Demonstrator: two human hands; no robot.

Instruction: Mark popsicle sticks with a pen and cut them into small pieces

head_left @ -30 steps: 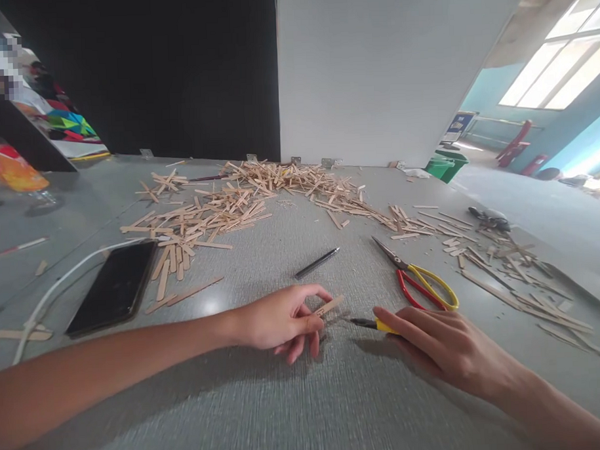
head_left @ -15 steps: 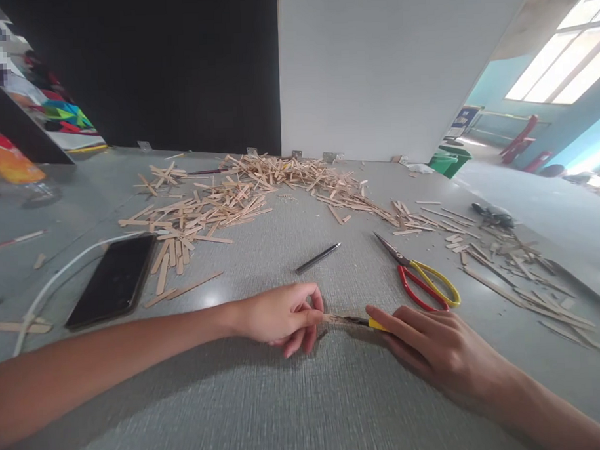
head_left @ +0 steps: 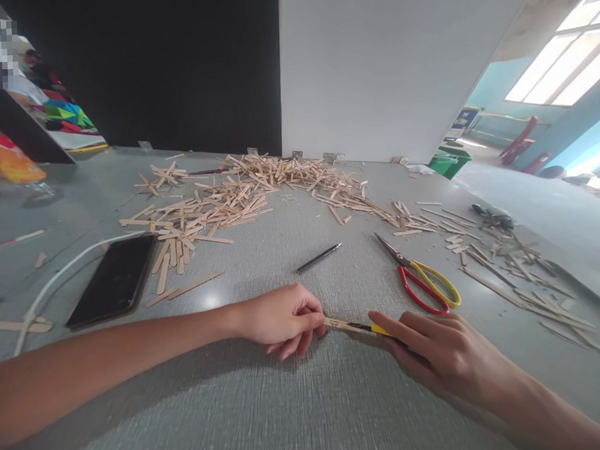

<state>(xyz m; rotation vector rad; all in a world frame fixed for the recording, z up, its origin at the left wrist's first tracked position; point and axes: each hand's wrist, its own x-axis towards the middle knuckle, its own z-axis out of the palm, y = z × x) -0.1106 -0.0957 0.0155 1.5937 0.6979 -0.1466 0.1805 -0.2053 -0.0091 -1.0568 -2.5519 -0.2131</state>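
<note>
Between my two hands lies a short wooden craft stick [head_left: 335, 323] with dark marks drawn on it. My left hand [head_left: 289, 322] pinches its left end between thumb and fingers. Fingers of my right hand [head_left: 430, 352] are wrapped round a yellow utility knife [head_left: 380, 330], the index finger stretched along its top. The knife's dark blade meets the right part of the stick; whether it has cut in cannot be made out. Beyond my hands lie a black pen [head_left: 319, 258] and scissors [head_left: 420, 273] with one red and one yellow handle.
A large heap of craft sticks [head_left: 220, 201] spreads across the back of the table. Cut strips [head_left: 523, 286] and a dark tool [head_left: 493, 216] lie at right. On the left are a phone [head_left: 112, 281], a white cable [head_left: 50, 279] and a bottle [head_left: 12, 159]. Upright panels [head_left: 373, 65] stand behind.
The knife has shifted slightly right and down along the stick, with my right hand. The fingers of my left hand have curled in a little more around the stick's end.
</note>
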